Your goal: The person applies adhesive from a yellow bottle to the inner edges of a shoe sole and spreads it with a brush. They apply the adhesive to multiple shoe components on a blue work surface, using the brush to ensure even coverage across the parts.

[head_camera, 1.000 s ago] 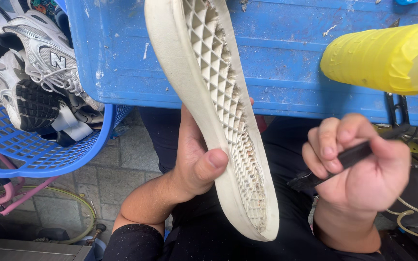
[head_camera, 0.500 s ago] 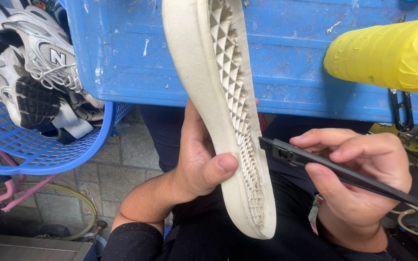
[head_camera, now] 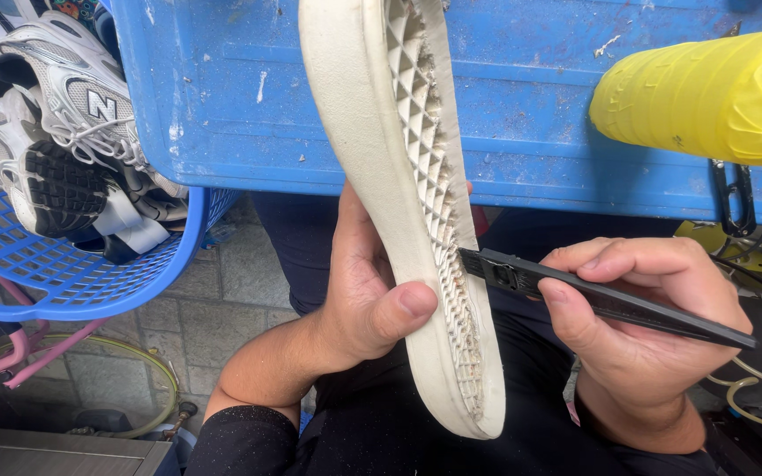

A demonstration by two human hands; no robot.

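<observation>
My left hand point(head_camera: 359, 291) grips an off-white shoe point(head_camera: 381, 176) turned sole-up, thumb pressed on the sole's side wall. The sole has a dirty triangular tread pattern point(head_camera: 429, 203) facing right. My right hand point(head_camera: 637, 317) holds a long flat black tool point(head_camera: 601, 298), and its tip touches the tread near the middle of the sole. The shoe's toe end points down toward my lap and its upper end leaves the frame at the top.
A scuffed blue plastic crate point(head_camera: 531, 115) spans the background. A blue mesh basket point(head_camera: 55, 273) at left holds several grey-and-white sneakers point(head_camera: 63, 106). A yellow wrapped cylinder point(head_camera: 698, 97) juts in at upper right. Hoses lie on the tiled floor.
My right hand went from a closed grip away from the shoe to bringing the black tool's tip against the tread. The shoe tilted slightly more upright.
</observation>
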